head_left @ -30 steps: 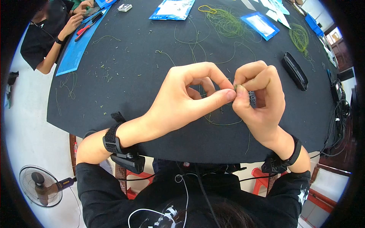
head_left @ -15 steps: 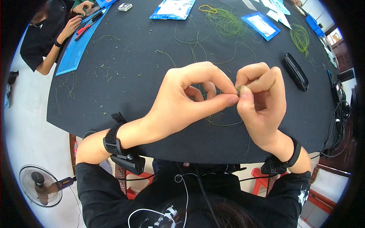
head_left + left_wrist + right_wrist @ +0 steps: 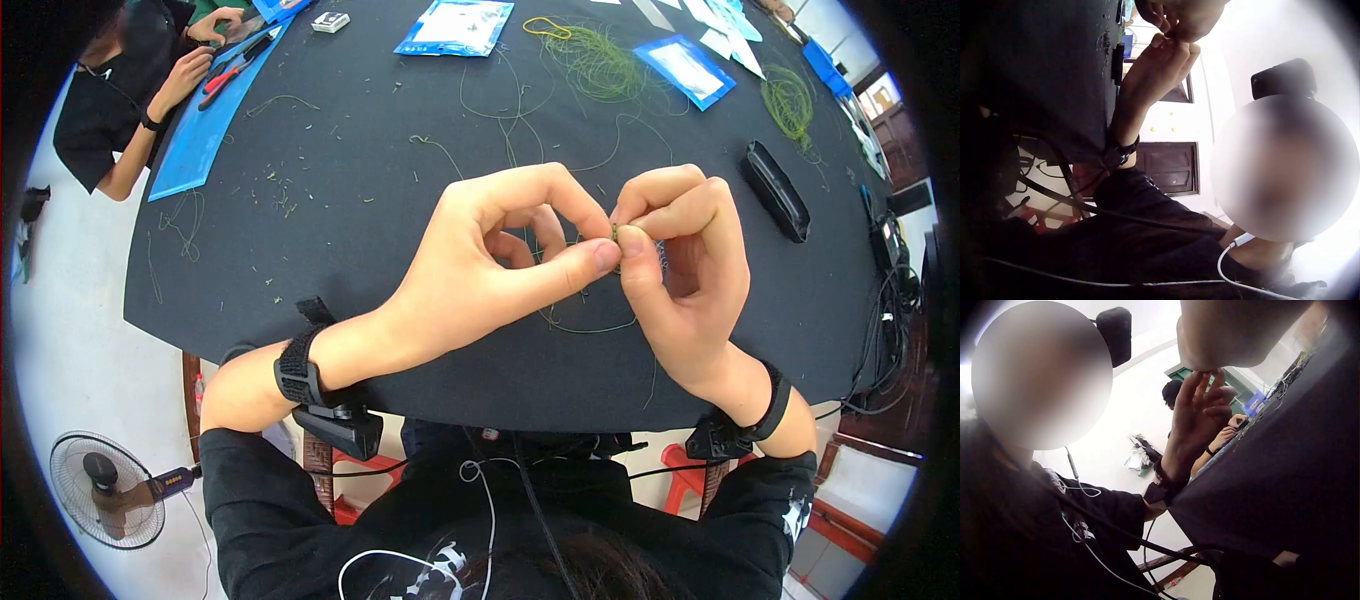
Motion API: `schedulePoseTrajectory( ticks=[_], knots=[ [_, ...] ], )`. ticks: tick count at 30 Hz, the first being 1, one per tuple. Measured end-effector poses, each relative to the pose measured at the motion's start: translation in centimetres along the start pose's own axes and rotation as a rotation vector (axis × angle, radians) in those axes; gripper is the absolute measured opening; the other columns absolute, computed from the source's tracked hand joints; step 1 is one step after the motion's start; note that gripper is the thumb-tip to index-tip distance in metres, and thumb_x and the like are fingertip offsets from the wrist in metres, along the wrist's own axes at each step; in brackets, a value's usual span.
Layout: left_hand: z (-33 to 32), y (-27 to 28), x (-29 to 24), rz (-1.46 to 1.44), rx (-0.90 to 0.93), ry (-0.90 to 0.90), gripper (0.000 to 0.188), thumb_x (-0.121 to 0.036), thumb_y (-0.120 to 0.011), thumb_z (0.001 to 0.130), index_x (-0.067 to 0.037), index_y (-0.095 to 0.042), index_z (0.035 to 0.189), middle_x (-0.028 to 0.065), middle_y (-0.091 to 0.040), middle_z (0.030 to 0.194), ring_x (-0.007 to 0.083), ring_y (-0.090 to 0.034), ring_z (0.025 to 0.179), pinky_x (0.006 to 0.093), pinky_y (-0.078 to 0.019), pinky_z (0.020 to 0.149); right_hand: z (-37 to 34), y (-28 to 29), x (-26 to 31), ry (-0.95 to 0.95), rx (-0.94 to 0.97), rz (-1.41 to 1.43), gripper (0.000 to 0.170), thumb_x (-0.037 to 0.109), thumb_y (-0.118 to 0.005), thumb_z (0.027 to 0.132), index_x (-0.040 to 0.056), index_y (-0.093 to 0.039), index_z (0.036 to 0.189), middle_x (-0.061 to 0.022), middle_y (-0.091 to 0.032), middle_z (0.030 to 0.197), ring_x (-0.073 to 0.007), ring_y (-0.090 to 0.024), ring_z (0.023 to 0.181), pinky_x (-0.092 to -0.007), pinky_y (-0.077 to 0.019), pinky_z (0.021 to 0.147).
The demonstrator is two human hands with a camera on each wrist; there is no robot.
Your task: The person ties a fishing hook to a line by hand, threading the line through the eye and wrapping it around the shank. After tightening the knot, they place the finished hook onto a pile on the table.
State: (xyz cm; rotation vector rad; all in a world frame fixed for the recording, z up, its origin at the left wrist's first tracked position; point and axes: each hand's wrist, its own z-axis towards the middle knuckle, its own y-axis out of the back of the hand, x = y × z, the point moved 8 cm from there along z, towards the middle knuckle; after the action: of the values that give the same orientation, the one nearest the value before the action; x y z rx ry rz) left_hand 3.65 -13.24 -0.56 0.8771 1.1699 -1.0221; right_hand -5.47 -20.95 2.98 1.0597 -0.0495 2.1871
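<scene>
In the head view, my left hand [image 3: 470, 250] and right hand [image 3: 692, 270] meet fingertip to fingertip above the black table [image 3: 330, 250]. A small bit of green cord [image 3: 615, 232] is pinched between thumb and index finger of each hand, mostly covered by the fingertips. A thin green strand [image 3: 590, 329] lies on the table below them. From the left wrist view, the right hand [image 3: 1159, 69] shows with its fingers bent in to the pinch. The right wrist view shows the left hand [image 3: 1200, 412] from its palm side, fingertips partly hidden behind the right hand.
Tangled green cord [image 3: 600, 65] lies at the back, with another coil [image 3: 788, 105] at the right. Blue-and-white packets [image 3: 455, 27] and a black open case [image 3: 775, 190] are on the table. Cord scraps are scattered at left, where another person [image 3: 130, 100] works beside red-handled pliers [image 3: 222, 82].
My pinched fingertips shift slightly right, then back left, with the cord still between them. The right thumb slides a little over the cord. The other person's hands move slightly.
</scene>
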Motion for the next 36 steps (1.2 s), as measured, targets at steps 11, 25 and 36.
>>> schedulePoseTrajectory(
  ticks=[11,25,36],
  knots=[
    [0.5,1.4,-1.2,0.215,-0.077,-0.079,0.008,-0.006,-0.059,0.080,-0.001,-0.055,0.085,0.0033,-0.054,0.091,0.0049,-0.052,0.077,0.0162,-0.0434,0.055,0.7,-0.3,-1.5,-0.308,0.126,0.162,0.016,0.005,-0.058,0.083,0.0013,-0.053,0.097,-0.0027,-0.056,0.079,-0.0042,-0.044,0.055,-0.0187,-0.0372,0.053],
    [2.0,6.1,-0.4,0.255,-0.429,-0.183,0.007,-0.010,-0.059,0.074,-0.006,-0.055,0.077,-0.0035,-0.055,0.072,0.0023,-0.049,0.060,0.0173,-0.0349,0.047,3.4,5.0,-6.4,-0.498,0.612,-0.049,0.018,0.019,-0.056,0.086,0.0043,-0.066,0.086,0.0002,-0.062,0.079,-0.0039,-0.048,0.063,-0.0191,-0.0392,0.056],
    [2.4,6.6,1.1,0.213,-0.337,0.039,0.008,-0.016,-0.058,0.082,-0.010,-0.053,0.080,-0.0025,-0.056,0.082,0.0012,-0.046,0.063,0.0168,-0.0354,0.049,5.6,10.2,-6.5,-0.399,0.309,-0.145,0.016,0.019,-0.056,0.087,0.0053,-0.060,0.094,0.0028,-0.055,0.075,-0.0044,-0.047,0.069,-0.0195,-0.0380,0.062]
  ],
)
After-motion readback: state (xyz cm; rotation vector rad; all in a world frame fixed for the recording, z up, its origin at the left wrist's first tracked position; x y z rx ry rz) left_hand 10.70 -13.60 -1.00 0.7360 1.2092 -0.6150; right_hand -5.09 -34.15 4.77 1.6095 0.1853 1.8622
